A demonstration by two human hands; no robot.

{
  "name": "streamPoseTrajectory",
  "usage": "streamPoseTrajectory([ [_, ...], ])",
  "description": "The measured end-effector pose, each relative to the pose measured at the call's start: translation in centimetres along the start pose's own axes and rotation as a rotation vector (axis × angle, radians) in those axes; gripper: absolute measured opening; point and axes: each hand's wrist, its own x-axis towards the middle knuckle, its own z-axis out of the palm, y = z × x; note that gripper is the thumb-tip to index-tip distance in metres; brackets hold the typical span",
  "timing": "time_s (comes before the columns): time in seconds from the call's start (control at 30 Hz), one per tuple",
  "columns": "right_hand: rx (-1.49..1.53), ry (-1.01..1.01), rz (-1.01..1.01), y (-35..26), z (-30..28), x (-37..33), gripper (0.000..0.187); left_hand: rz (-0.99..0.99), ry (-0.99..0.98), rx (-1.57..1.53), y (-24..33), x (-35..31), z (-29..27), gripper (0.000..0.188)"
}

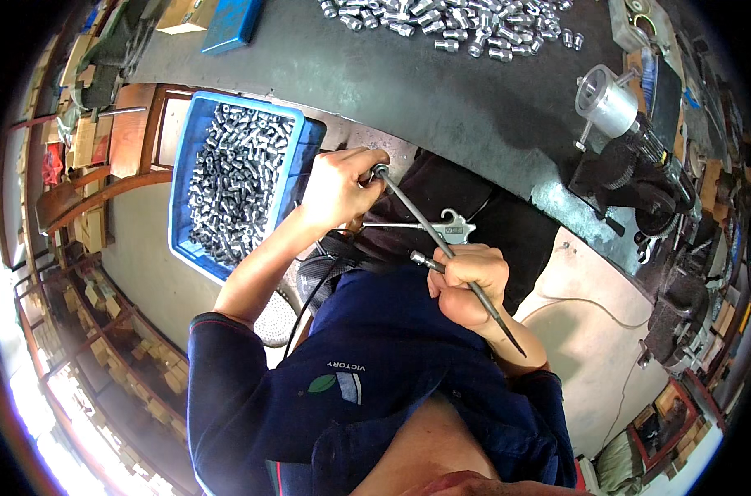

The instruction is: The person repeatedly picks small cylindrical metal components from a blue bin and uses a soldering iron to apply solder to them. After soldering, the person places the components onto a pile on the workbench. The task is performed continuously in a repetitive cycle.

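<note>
My left hand (342, 188) is closed, pinching a small metal fitting (379, 171) between thumb and fingers, partly hidden. Against that fitting rests one end of a long, slim grey metal rod (414, 208). My right hand (473, 277) is wrapped round the rod, whose pointed end sticks out toward my right forearm. A short metal pin (426, 261) also pokes out from the right fist. Between the hands and just beyond the rod lies a silver air blow gun (450, 230). Left of my left hand stands a blue crate (177, 217) holding many small metal fittings (239, 178).
A dark workbench (342, 74) runs across the far side. On it are a heap of metal fittings (475, 21), a blue tray (231, 23) and, at right, a device with a clear round cover (598, 91). Wooden shelving (103, 331) lines the left.
</note>
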Motion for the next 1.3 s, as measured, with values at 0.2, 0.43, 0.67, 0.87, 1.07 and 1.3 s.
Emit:
streamPoseTrajectory([
  [0.2,-0.021,-0.098,0.174,1.1,-0.4,1.5,0.024,0.170,-0.037,-0.058,0.8,-0.2,0.0,0.033],
  [0.43,0.029,0.015,0.228,2.0,-0.8,2.8,0.030,0.069,0.042,-0.018,-0.2,1.0,-0.2,0.026],
  [0.67,0.521,0.138,0.187,-0.9,-2.2,1.7,0.032,0.059,0.209,-0.014,-0.9,9.0,-1.7,0.018],
  [0.87,0.672,0.163,0.212,0.1,-2.3,1.7,0.033,-0.065,0.125,-0.792,3.8,16.9,-5.7,0.046],
  [1.07,0.754,0.175,0.354,-0.1,-2.7,2.8,0.026,-0.085,-0.320,-0.566,5.1,7.4,-5.5,0.034],
  [1.3,0.742,0.165,0.385,0.3,-1.9,2.8,0.025,0.029,-0.513,-0.423,7.1,4.2,-3.2,0.037],
])
